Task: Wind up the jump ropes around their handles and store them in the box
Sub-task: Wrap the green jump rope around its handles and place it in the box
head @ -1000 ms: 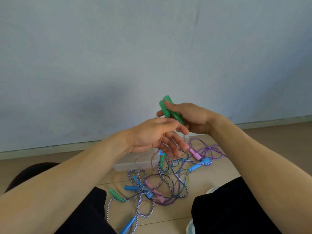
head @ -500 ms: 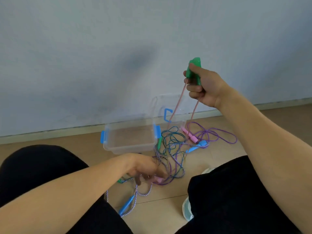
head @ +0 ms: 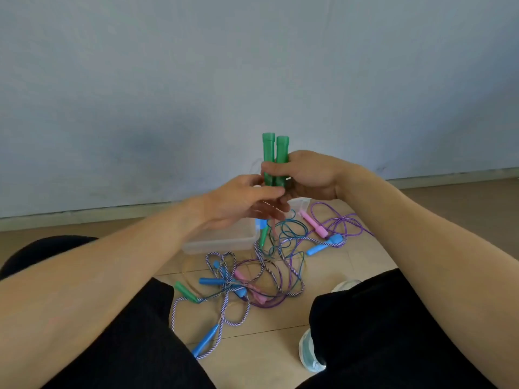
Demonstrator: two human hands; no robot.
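My right hand [head: 306, 175] grips two green handles [head: 275, 155] side by side and upright at chest height. A pink rope [head: 273, 230] hangs down from them. My left hand [head: 241, 204] is just below the handles, fingers curled around the pink rope near their base. The clear plastic box [head: 224, 242] with blue clips sits on the floor behind and under my left hand, mostly hidden. A tangle of jump ropes [head: 252, 279] with blue, pink and green handles lies on the floor between my legs.
A purple rope with pink handles [head: 314, 224] and a blue handle [head: 323, 245] lie right of the box. My legs in black trousers frame the pile, and a shoe [head: 309, 352] shows at lower right. A grey wall stands close behind.
My right hand came down from its raised position with the green handles. My left hand rose from the floor pile to the rope just under the handles.
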